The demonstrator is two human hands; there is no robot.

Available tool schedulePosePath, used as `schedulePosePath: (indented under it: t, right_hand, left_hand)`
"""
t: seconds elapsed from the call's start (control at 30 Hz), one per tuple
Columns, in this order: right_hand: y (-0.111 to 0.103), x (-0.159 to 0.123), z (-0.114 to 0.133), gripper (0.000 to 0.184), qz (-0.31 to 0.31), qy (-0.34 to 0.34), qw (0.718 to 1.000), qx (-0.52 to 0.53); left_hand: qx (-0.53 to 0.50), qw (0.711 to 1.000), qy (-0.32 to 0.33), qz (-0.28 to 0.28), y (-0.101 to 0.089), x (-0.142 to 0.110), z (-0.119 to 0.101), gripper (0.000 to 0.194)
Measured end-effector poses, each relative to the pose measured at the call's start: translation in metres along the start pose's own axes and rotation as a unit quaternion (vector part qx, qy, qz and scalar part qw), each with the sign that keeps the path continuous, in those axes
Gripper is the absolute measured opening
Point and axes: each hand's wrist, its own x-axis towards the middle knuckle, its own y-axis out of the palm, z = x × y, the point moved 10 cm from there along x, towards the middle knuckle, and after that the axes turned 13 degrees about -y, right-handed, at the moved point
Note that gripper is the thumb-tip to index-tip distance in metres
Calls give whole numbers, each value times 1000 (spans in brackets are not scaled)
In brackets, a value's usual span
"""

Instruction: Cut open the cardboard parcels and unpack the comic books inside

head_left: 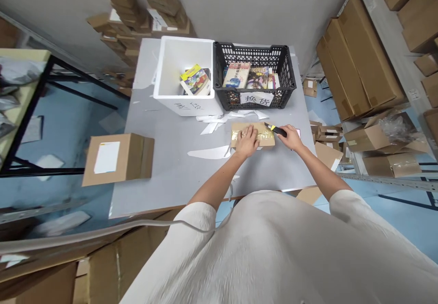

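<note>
Gripping utility knife (278,131) in right hand (290,137), left hand (247,142) spread on partly-hidden taped box (268,140), blade (267,125) contact unclear

Box cutter (275,129) in right hand (290,137)

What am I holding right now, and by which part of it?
Your right hand holds a utility knife by its black handle. Your left hand holds nothing visible; it rests spread on the taped cardboard box.
</note>
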Motion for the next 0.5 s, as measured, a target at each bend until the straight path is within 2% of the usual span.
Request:
schedulePosePath:
  t: [0.13, 0.27, 0.37, 0.5]
  right_hand:
    - [22, 43, 29, 53, 33, -51, 997, 42]
    - [48, 75, 51, 52, 82, -63, 994, 22]
    - [60, 83, 59, 48, 117, -52, 992, -1]
    - [57, 77, 63, 42, 131, -36, 991, -18]
  left_hand:
    - [-9, 1000, -6, -6, -2, -27, 18, 60]
    - [-13, 999, -23, -18, -10, -45, 32, 51]
    - [-2, 999, -45, -23, -17, -48, 42, 42]
    - [12, 999, -46, 6, -12, -46, 47, 31]
